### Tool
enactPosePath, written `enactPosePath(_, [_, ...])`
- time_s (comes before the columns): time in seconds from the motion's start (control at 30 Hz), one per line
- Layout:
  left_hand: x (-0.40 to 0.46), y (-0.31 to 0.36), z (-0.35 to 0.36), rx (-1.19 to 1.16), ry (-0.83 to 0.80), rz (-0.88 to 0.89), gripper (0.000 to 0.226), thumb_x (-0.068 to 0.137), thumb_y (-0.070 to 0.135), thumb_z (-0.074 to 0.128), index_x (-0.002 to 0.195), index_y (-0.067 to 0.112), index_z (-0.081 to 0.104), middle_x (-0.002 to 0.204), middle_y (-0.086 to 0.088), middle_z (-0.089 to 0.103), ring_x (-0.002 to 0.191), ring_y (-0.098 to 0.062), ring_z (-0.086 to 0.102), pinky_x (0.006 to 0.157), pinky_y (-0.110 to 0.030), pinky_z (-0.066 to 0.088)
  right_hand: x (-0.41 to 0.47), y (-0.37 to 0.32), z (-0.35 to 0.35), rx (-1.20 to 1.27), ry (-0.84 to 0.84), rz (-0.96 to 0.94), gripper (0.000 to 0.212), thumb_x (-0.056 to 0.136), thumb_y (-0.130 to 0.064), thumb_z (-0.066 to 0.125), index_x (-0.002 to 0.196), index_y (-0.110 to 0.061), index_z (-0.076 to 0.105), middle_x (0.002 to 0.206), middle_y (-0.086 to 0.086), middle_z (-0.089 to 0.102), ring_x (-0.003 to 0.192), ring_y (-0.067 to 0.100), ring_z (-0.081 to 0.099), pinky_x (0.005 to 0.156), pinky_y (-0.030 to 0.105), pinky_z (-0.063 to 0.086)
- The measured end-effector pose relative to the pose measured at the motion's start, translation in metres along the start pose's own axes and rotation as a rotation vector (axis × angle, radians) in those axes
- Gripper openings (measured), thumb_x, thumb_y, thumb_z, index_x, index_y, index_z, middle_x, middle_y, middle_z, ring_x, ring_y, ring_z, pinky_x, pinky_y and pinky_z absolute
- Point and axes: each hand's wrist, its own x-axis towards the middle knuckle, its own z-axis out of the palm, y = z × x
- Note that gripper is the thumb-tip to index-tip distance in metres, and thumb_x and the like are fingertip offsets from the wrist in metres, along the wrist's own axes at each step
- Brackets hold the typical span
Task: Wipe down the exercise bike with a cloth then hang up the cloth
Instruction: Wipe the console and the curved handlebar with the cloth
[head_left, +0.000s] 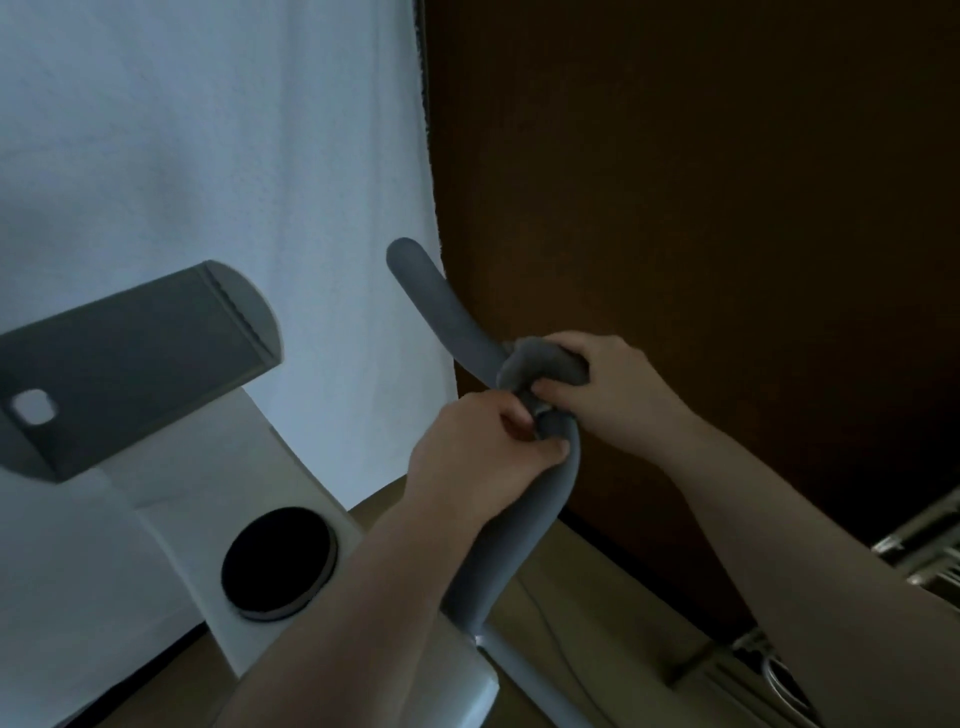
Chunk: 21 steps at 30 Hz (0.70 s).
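Right hand grip: the right hand (605, 387) is curled over a bunched grey cloth (540, 364), clamping it onto the bend of the foam-covered handlebar (457, 322), thumb tucked underneath
Left hand grip: the left hand (478, 457) pinches the lower fold of the same cloth, just below the right hand, against the handlebar's descending stretch
Cloth: wrapped around the bar between both hands, not hanging anywhere
Beyond the grip, upward: the handlebar's free end rises bare towards a white curtain (208, 156)
Beyond the grip, left: the grey console (135, 364) and the white bike body (208, 499) with its round black knob (280, 564), well apart from the hands
Progress: judged mid-wipe on the handlebar; which parts are already clean cannot be told; hanging up the cloth remains
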Motion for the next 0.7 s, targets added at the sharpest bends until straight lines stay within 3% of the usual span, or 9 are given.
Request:
enactPosePath(0.2, [-0.011, -0.003, -0.016, 0.113, -0.263, -0.041, 0.038, 0.084, 0.051, 0.063, 0.088, 0.014, 0.073, 0.083, -0.005, 0.070, 0.077, -0.017, 0.066, 0.076, -0.031, 0.052, -0.022, -0.017, 0.021, 0.007, 0.188, 0.138, 0.025, 0.090, -0.030, 0.062, 0.114, -0.026, 0.059, 0.097, -0.007, 0.065, 0.091, 0.010, 0.063, 0.073, 0.024, 0.052])
enactPosePath(0.3, [-0.030, -0.009, -0.034, 0.148, -0.338, -0.007, 0.032, 0.085, 0.046, 0.064, 0.099, 0.018, 0.072, 0.091, 0.001, 0.071, 0.080, -0.011, 0.066, 0.081, -0.031, 0.053, -0.070, -0.016, 0.029, -0.123, 0.283, 0.018, 0.036, 0.091, -0.026, 0.062, 0.126, -0.025, 0.056, 0.108, -0.010, 0.064, 0.094, 0.001, 0.058, 0.074, 0.009, 0.044])
enactPosePath(0.37, [-0.046, -0.015, -0.042, 0.166, -0.318, 0.033, 0.028, 0.086, 0.045, 0.064, 0.108, 0.027, 0.069, 0.092, 0.014, 0.067, 0.084, 0.001, 0.062, 0.078, -0.021, 0.052, -0.078, -0.014, 0.029, -0.048, 0.304, -0.011, 0.036, 0.089, -0.024, 0.066, 0.125, -0.023, 0.059, 0.110, -0.010, 0.061, 0.096, 0.000, 0.055, 0.071, 0.003, 0.039])
enactPosePath(0.47, [-0.067, -0.026, -0.046, 0.185, -0.217, 0.121, 0.023, 0.088, 0.040, 0.063, 0.109, 0.033, 0.068, 0.090, 0.023, 0.065, 0.085, 0.007, 0.061, 0.077, -0.012, 0.049, -0.071, -0.013, 0.025, 0.037, 0.331, 0.029, 0.034, 0.086, -0.023, 0.070, 0.119, -0.018, 0.062, 0.113, -0.004, 0.056, 0.101, 0.008, 0.055, 0.073, 0.007, 0.040])
enactPosePath(0.6, [-0.083, -0.038, -0.047, 0.239, -0.085, 0.262, 0.018, 0.090, 0.038, 0.059, 0.105, 0.035, 0.069, 0.095, 0.021, 0.069, 0.086, 0.006, 0.061, 0.089, -0.019, 0.047, -0.101, -0.023, 0.041, -0.164, 0.322, -0.075, 0.034, 0.085, -0.031, 0.068, 0.116, -0.020, 0.062, 0.113, -0.005, 0.051, 0.103, 0.007, 0.046, 0.082, 0.015, 0.036])
enactPosePath(0.7, [-0.086, -0.040, -0.046, 0.307, -0.038, 0.338, 0.020, 0.091, 0.039, 0.056, 0.106, 0.036, 0.068, 0.094, 0.020, 0.069, 0.083, 0.004, 0.060, 0.090, -0.024, 0.044, -0.107, -0.023, 0.039, -0.142, 0.274, -0.087, 0.034, 0.084, -0.034, 0.069, 0.115, -0.022, 0.063, 0.107, -0.010, 0.046, 0.101, 0.006, 0.046, 0.083, 0.018, 0.042])
